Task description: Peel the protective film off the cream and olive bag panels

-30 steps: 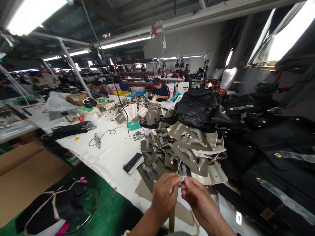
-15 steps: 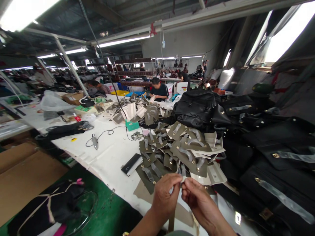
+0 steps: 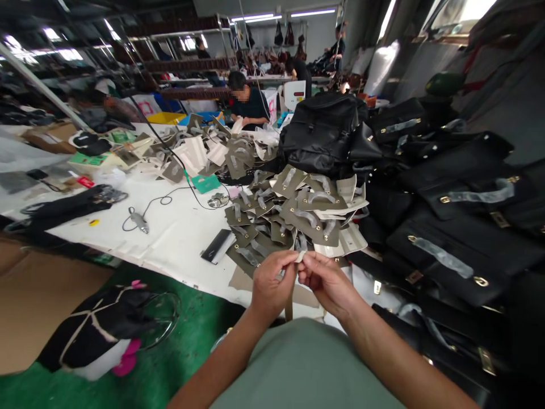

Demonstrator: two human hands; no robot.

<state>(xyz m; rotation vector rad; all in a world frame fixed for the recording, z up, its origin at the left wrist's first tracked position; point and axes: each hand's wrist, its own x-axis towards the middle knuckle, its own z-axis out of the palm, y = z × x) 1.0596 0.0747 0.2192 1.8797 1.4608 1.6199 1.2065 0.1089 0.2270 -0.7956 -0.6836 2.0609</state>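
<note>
My left hand (image 3: 273, 279) and my right hand (image 3: 327, 278) meet at their fingertips in front of my body. Between them, both pinch a small pale strip (image 3: 300, 257); most of it is covered by the fingers. Below the left hand hangs a narrow olive-brown band (image 3: 289, 311), and whether it joins the pale strip cannot be made out. Just beyond the fingers lies a heap of olive flap pieces (image 3: 290, 205) with plastic-wrapped handles and gold rings. A black-and-white packet (image 3: 217, 246) rests left of the heap.
Black bags (image 3: 464, 244) with wrapped handles pile up on the right. On the white table (image 3: 179, 241) lie a grey corded tool (image 3: 138, 221) and a green block (image 3: 205, 183). A co-worker (image 3: 247, 102) sits beyond another heap. A tied black bundle (image 3: 100, 324) is low on the left.
The view has tilted down and shifted right, bringing my forearms and green-clad front into sight. Both hands keep their pinch on the pale strip.
</note>
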